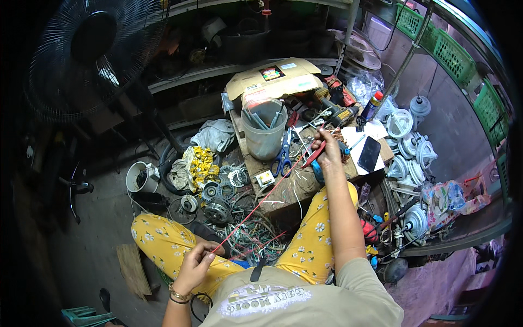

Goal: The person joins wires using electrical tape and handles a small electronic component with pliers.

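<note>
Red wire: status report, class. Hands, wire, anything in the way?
Left hand pinches red wire low. Right hand holds far end with red-handled pliers. Wire taut over workbench. Blue scissors beside it.

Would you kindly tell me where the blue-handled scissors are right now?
The blue-handled scissors lie on the low wooden table at the head view's centre, just right of the grey bucket, left of the right hand.

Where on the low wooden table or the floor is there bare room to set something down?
Hardly any on the wooden table: the grey bucket, blue scissors, drill and phone crowd it. Bare floor lies left of the white cup, below the fan. Motor parts and wires fill the floor ahead.
</note>
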Demonstrator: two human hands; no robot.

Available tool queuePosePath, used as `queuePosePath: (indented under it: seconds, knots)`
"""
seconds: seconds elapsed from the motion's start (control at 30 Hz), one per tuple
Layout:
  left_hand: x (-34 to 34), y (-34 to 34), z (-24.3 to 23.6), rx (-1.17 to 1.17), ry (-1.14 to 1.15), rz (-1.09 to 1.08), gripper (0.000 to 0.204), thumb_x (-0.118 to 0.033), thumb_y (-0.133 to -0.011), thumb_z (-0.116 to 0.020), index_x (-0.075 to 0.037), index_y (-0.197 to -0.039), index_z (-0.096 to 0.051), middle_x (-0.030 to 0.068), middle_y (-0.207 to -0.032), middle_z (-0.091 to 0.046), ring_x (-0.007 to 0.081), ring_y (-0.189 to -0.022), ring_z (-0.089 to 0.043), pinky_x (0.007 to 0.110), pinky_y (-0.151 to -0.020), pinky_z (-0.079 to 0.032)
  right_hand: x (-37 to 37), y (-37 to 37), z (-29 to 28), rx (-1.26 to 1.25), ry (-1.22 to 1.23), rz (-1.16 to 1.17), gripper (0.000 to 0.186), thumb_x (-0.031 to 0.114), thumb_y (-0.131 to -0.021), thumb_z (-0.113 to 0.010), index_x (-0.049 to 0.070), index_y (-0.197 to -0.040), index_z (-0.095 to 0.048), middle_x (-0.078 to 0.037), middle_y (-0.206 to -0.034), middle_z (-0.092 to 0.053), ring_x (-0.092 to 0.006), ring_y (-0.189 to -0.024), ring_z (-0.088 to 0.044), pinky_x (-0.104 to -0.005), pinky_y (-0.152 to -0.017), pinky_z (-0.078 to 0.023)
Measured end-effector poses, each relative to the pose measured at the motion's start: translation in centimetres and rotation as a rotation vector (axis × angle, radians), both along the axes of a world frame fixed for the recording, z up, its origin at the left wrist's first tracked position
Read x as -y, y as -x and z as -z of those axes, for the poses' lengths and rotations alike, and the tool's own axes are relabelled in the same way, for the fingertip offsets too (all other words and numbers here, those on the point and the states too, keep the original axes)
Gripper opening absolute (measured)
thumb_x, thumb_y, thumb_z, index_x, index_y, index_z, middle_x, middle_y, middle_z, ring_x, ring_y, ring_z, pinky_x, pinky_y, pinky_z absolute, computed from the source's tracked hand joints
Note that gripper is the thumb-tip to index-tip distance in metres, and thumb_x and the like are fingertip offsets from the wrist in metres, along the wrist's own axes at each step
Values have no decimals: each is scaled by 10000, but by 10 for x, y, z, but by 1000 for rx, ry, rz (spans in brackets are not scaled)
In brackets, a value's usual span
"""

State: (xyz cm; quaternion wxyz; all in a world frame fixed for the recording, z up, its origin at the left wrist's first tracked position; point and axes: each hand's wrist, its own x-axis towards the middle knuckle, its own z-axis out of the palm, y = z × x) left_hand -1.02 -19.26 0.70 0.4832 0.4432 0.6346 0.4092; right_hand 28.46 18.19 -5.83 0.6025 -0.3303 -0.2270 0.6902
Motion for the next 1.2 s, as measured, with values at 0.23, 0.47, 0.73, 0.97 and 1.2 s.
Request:
queuePosePath:
  seconds: [0.23, 0.47, 0.73, 0.97, 1.2]
  knots:
    - [-6, 34, -34, 419, -156, -334, 109, -186, -943, -514, -78, -955, -524, -91, -573, -328, 11, -464, -250, 181, -416, -208, 19, -11, -39, 739, -206, -215, 230, 225, -844, -618, 12, -929, -618, -96, -785, -666, -104, -505, -534, -249, -459, -452]
    - [-42, 31, -82, -333, -467, -241, 143, -86, -923, -495, 15, -1016, -537, 9, -758, -529, 66, -674, -486, 218, -611, -409, 50, 11, 50, 2021, -603, -158, 169, 125, -720, -666, 44, -863, -630, -166, -884, -646, -367, -790, -633, -461, -711, -512]
    - [-70, 31, -112, -399, -751, -200, 74, 25, -851, -537, 6, -917, -565, 27, -815, -549, 73, -714, -524, 199, -634, -403, 44, 3, 50, 1974, -601, -63, 137, 143, -719, -674, 60, -821, -634, -154, -834, -640, -358, -735, -648, -445, -660, -524]
    - [-116, -11, -127, 46, -682, 26, 97, -31, -901, -496, -23, -989, -533, 24, -853, -564, 67, -755, -559, 204, -621, -467, 64, 8, -55, 397, -320, -437, 344, 257, -923, -550, 31, -1184, -550, -77, -1077, -643, -24, -497, -430, -175, -418, -365]
    - [-264, -111, -173, 784, -835, -86, 117, -100, -946, -487, -61, -1052, -514, -16, -658, -373, 74, -579, -387, 240, -550, -411, 161, 72, -129, 343, -390, -720, 570, 227, -823, -696, 105, -1322, -448, -47, -1041, -642, -29, -534, -474, -179, -429, -380]
